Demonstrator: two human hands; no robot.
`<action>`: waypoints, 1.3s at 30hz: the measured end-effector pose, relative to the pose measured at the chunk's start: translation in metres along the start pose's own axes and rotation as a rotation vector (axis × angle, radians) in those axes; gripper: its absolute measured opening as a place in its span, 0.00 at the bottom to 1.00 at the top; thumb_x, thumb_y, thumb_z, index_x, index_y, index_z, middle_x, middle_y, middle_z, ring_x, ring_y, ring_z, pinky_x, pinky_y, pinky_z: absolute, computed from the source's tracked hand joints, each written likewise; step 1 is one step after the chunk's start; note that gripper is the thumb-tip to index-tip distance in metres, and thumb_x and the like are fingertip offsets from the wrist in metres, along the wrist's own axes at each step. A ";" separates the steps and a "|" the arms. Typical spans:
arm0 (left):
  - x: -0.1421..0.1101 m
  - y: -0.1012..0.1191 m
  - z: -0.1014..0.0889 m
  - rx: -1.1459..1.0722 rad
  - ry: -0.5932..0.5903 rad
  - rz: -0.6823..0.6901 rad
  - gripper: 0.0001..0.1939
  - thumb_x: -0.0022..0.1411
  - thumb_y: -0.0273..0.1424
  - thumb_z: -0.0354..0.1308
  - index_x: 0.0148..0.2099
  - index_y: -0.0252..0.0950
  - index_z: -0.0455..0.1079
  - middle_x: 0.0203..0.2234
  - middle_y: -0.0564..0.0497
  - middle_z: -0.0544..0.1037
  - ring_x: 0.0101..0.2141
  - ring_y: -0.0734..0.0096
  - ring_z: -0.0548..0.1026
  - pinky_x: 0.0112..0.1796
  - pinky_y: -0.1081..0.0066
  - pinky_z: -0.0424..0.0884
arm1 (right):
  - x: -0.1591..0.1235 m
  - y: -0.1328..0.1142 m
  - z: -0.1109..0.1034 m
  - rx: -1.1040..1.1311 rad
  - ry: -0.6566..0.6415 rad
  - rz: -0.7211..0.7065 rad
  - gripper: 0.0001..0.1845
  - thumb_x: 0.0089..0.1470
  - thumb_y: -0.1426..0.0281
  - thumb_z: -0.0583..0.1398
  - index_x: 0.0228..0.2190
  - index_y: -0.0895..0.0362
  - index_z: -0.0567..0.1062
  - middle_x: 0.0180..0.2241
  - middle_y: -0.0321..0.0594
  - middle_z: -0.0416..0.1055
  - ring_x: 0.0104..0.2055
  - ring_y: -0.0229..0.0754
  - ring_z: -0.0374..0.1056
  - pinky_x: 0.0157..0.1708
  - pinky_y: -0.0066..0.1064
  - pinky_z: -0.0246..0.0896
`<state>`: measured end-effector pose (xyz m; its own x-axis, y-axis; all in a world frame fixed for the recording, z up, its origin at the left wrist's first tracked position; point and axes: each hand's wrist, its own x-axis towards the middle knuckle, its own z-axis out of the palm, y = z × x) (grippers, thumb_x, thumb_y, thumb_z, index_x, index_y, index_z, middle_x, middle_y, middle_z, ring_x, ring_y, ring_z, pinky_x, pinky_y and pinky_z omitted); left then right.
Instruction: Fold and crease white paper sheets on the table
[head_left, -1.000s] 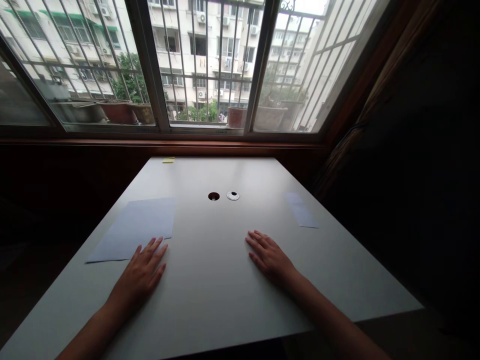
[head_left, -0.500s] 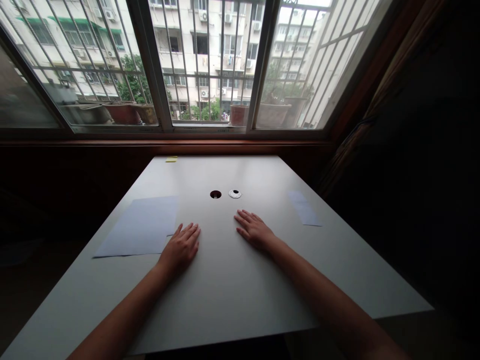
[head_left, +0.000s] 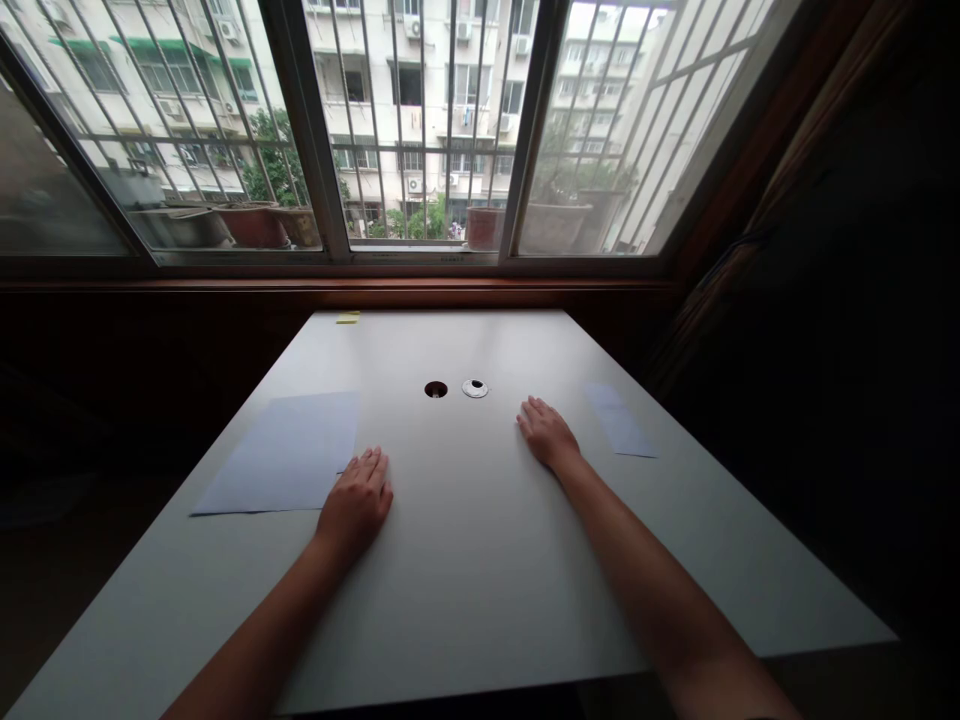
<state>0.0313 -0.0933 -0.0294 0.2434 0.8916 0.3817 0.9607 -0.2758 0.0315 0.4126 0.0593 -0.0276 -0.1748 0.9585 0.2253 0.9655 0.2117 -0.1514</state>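
My left hand (head_left: 356,500) lies on the white table (head_left: 465,580), fingers stretched forward, just beside the right edge of a large sheet of paper (head_left: 277,455). A short thin dark thing (head_left: 340,472) shows at the left of this hand; most of it is hidden and I cannot tell its kind. Further right, my right hand (head_left: 547,432) is over the tabletop with its fingers extended and close together, holding nothing visible. It is between a round white cable-hole cover (head_left: 475,389) and a smaller creased strip of paper (head_left: 621,420).
Left of the cover is a round dark hole (head_left: 436,390) in the tabletop. Yellow tape or paper (head_left: 348,318) lies at the far left corner. Behind the table are a wooden sill (head_left: 450,286), a barred window and flowerpots (head_left: 255,226). A curtain (head_left: 757,215) hangs at right.
My right hand has moved right and slightly away from me, from near the table's middle toward the small strip. My left hand has shifted slightly, its fingers nearer together. The view has turned slightly.
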 end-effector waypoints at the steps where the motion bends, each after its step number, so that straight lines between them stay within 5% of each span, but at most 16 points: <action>1: -0.001 0.000 -0.001 0.009 0.002 -0.005 0.24 0.68 0.31 0.46 0.62 0.27 0.66 0.62 0.37 0.66 0.62 0.54 0.65 0.63 0.54 0.60 | -0.009 0.004 -0.001 0.003 0.029 -0.026 0.30 0.66 0.60 0.46 0.62 0.64 0.64 0.68 0.52 0.53 0.70 0.50 0.48 0.68 0.45 0.43; 9: -0.002 0.005 -0.009 0.051 0.020 -0.050 0.22 0.67 0.30 0.48 0.58 0.27 0.70 0.59 0.35 0.70 0.59 0.53 0.69 0.62 0.54 0.59 | -0.091 -0.002 -0.032 0.241 -0.029 -0.214 0.32 0.65 0.54 0.50 0.62 0.58 0.65 0.66 0.49 0.56 0.69 0.53 0.50 0.68 0.51 0.44; 11: -0.002 0.005 -0.011 0.075 0.022 -0.053 0.22 0.67 0.31 0.47 0.57 0.27 0.71 0.57 0.34 0.71 0.58 0.53 0.70 0.62 0.54 0.59 | -0.109 -0.009 -0.043 0.490 -0.163 -0.311 0.29 0.62 0.52 0.54 0.58 0.54 0.70 0.63 0.47 0.63 0.67 0.53 0.56 0.66 0.52 0.49; 13: -0.004 0.004 -0.012 0.097 0.023 -0.050 0.22 0.68 0.31 0.47 0.57 0.26 0.71 0.56 0.34 0.72 0.57 0.52 0.71 0.61 0.53 0.60 | -0.123 -0.015 -0.053 0.848 -0.361 -0.301 0.25 0.66 0.54 0.50 0.52 0.55 0.76 0.50 0.48 0.76 0.55 0.51 0.71 0.57 0.48 0.65; 16: -0.005 0.004 -0.013 0.089 0.028 -0.044 0.22 0.68 0.32 0.46 0.57 0.29 0.71 0.56 0.35 0.73 0.55 0.50 0.72 0.60 0.50 0.62 | -0.134 -0.020 -0.060 1.145 -0.366 -0.171 0.26 0.67 0.55 0.48 0.52 0.57 0.75 0.44 0.49 0.79 0.42 0.50 0.77 0.47 0.49 0.72; 21: -0.001 0.005 -0.020 -0.026 0.041 0.030 0.23 0.69 0.33 0.46 0.63 0.34 0.66 0.61 0.41 0.68 0.61 0.51 0.66 0.63 0.49 0.58 | -0.130 -0.031 -0.072 0.797 -0.202 -0.297 0.22 0.64 0.54 0.53 0.51 0.50 0.76 0.54 0.46 0.73 0.57 0.53 0.68 0.57 0.50 0.64; 28: 0.014 0.002 -0.038 -0.140 -0.128 0.265 0.38 0.70 0.50 0.46 0.74 0.38 0.40 0.70 0.44 0.48 0.69 0.54 0.47 0.64 0.50 0.54 | -0.119 -0.064 -0.080 0.302 -0.167 -0.585 0.35 0.63 0.54 0.56 0.66 0.49 0.56 0.69 0.43 0.51 0.71 0.52 0.45 0.67 0.52 0.48; 33: 0.020 0.012 -0.025 -0.137 -0.211 0.426 0.46 0.67 0.57 0.45 0.74 0.37 0.34 0.71 0.43 0.43 0.70 0.52 0.41 0.66 0.49 0.48 | -0.105 -0.094 -0.058 0.210 -0.204 -0.672 0.46 0.59 0.46 0.57 0.69 0.53 0.48 0.71 0.47 0.40 0.72 0.54 0.37 0.69 0.53 0.39; 39: 0.021 0.014 -0.004 -0.111 -0.210 0.435 0.45 0.67 0.58 0.42 0.74 0.36 0.38 0.70 0.42 0.46 0.69 0.52 0.43 0.66 0.49 0.42 | -0.089 -0.122 -0.030 0.199 -0.220 -0.702 0.49 0.58 0.43 0.55 0.69 0.57 0.47 0.71 0.51 0.40 0.73 0.53 0.36 0.69 0.53 0.34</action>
<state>0.0497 -0.0795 -0.0174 0.6510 0.7355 0.1877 0.7470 -0.6646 0.0131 0.3160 -0.0579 0.0000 -0.7894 0.5979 0.1392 0.5643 0.7960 -0.2191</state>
